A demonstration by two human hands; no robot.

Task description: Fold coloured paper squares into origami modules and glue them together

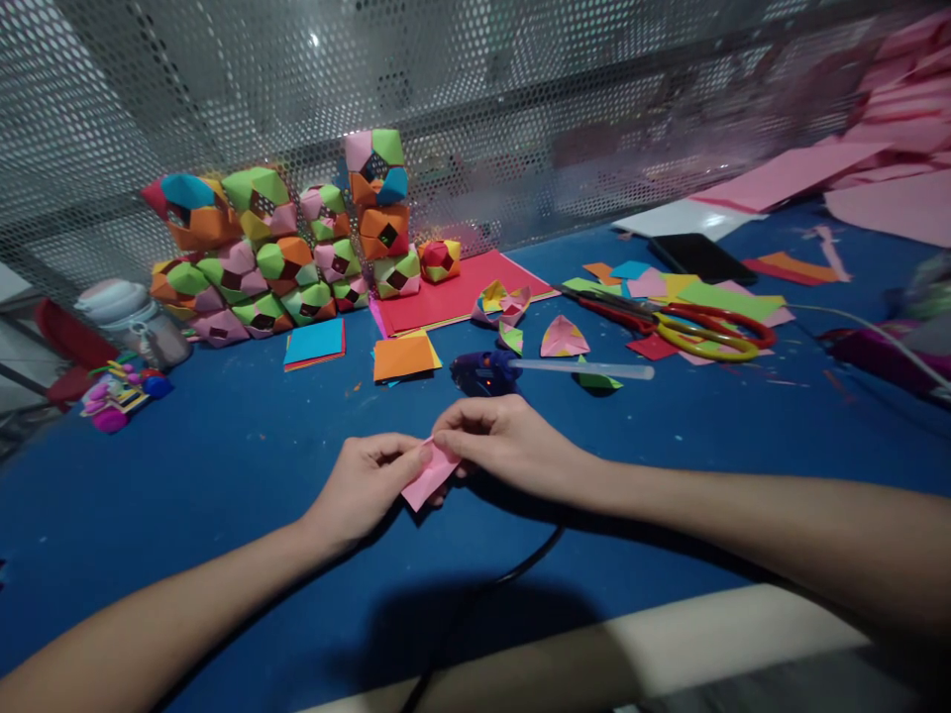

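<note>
A: What's the setting?

B: A scuffed blue table (245, 446), with a perforated metal screen (520, 89) rising behind its far side.

A: And the pink paper (429, 485)?

B: Near the middle, in front of the glue gun (482, 373). The left hand (361, 485) clamps it between thumb and fingers; the right hand (520, 446) pinches its upper right part. The thumbs are close together.

A: How should such a small piece be worked?

B: I'd line up the edges first, anchor with one thumb, then press outward with the other. Light, even pressure should give a crisp crease without skewing the corners. Its exact folds are too small to read.

A: Any hazard?

B: The glue gun's small light glows, so I'd treat its nozzle as hot and work clear of it. A cloudy, rod-like glue stick (586, 369) juts to the right.

A: Other shapes?

B: Far left, faceted paper balls (194, 226) stand stacked, matte, with angular openings. Flat orange squares (403, 358) and blue squares (316, 342) lie nearer. To the right, a curved, pointed pink piece (565, 339) sits near scissors with glossy yellow handles (705, 344).
</note>
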